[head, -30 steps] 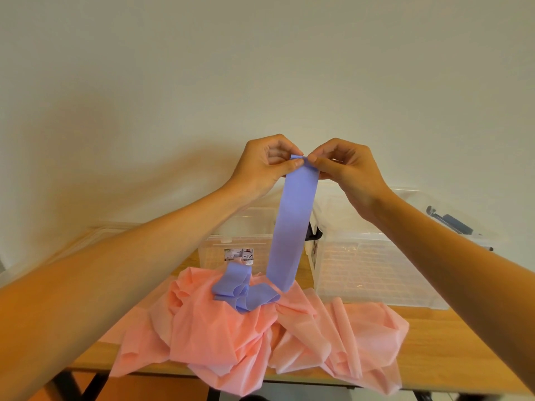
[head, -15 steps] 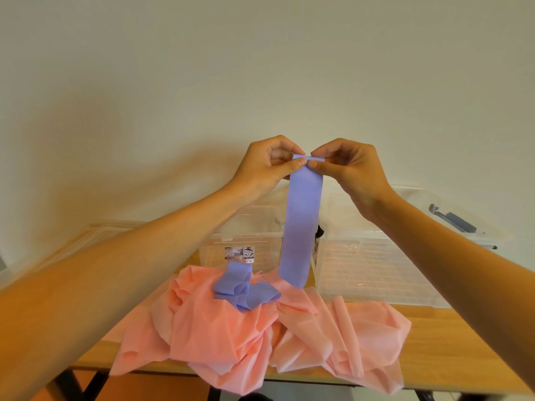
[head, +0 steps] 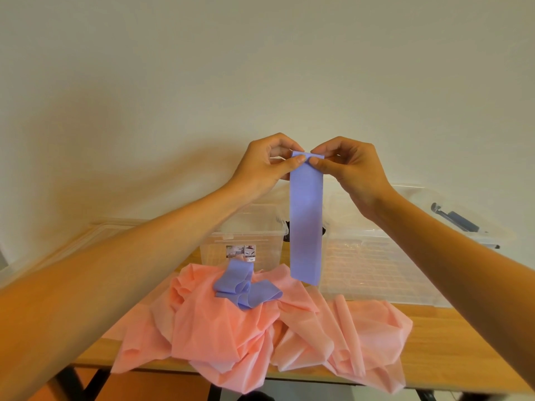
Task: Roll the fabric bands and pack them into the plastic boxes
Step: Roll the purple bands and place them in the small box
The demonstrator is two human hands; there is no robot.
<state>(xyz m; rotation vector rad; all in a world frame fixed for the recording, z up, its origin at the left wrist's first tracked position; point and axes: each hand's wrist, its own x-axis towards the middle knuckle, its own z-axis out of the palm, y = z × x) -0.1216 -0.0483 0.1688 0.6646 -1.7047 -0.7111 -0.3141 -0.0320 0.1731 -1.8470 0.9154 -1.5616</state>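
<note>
Wooden table (head: 451,342) holds a crumpled pink fabric pile (head: 231,328) at the front edge. Two clear plastic boxes stand behind it, the right box (head: 376,270) beside the left box (head: 246,241). A purple band (head: 306,227) hangs straight down, held up in front of the boxes. Left hand (head: 266,166) and right hand (head: 350,166) both pinch its top edge between thumb and curled fingers. A second purple band (head: 246,287) lies crumpled on the pink pile.
</note>
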